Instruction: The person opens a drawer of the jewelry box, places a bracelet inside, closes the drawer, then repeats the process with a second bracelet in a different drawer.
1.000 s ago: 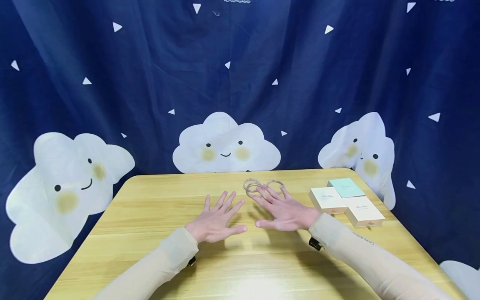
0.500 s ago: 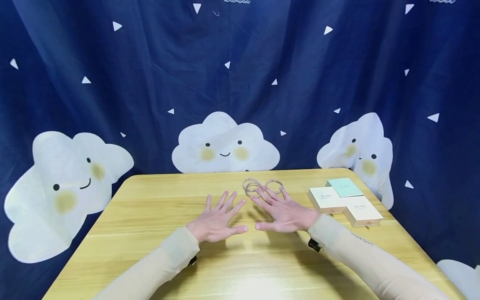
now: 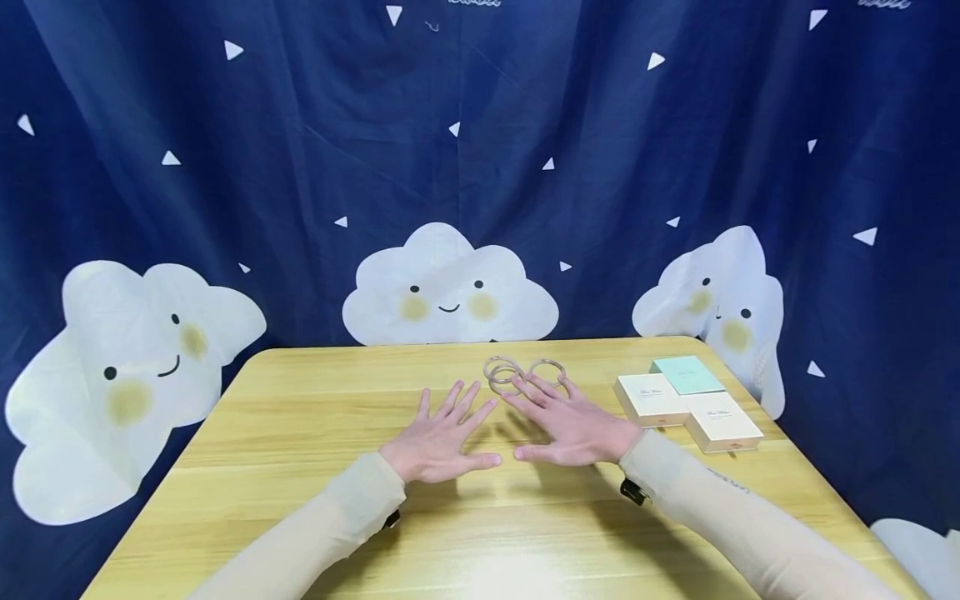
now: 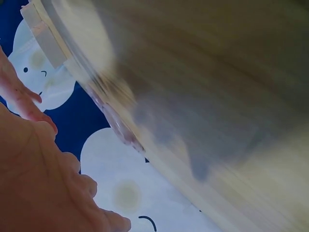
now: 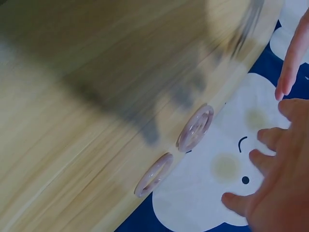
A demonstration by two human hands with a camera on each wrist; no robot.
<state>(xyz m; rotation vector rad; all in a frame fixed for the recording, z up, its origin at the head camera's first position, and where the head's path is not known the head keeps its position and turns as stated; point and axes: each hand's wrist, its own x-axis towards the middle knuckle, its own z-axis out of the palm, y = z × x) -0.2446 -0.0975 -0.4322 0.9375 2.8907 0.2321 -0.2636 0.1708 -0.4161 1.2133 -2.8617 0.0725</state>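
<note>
Both hands are held palm down over the wooden table, fingers spread and nothing in them. My left hand (image 3: pixel 435 446) is left of the middle, its shadow falling on the wood below. Beside it, my right hand (image 3: pixel 576 429) reaches inward, the two thumbs pointing at each other with a small gap. Past the right fingertips lie pale pinkish bangles: an overlapping pair (image 3: pixel 487 367) and a single bangle (image 3: pixel 547 361), partly covered by the fingers in the head view. The right wrist view shows the single bangle (image 5: pixel 145 181) flat on the table, apart from the pair (image 5: pixel 182 140).
To the right sit three small flat boxes close together: a mint green box (image 3: pixel 688 375), a white box (image 3: pixel 649 395) and another white box (image 3: pixel 722 417). A dark blue curtain (image 3: pixel 315 183) with smiling clouds hangs behind the table's (image 3: pixel 300 400) far edge.
My left hand has drifted slightly right, towards the right hand. The right hand, bangles and boxes stay put, with only a small shift of the head view.
</note>
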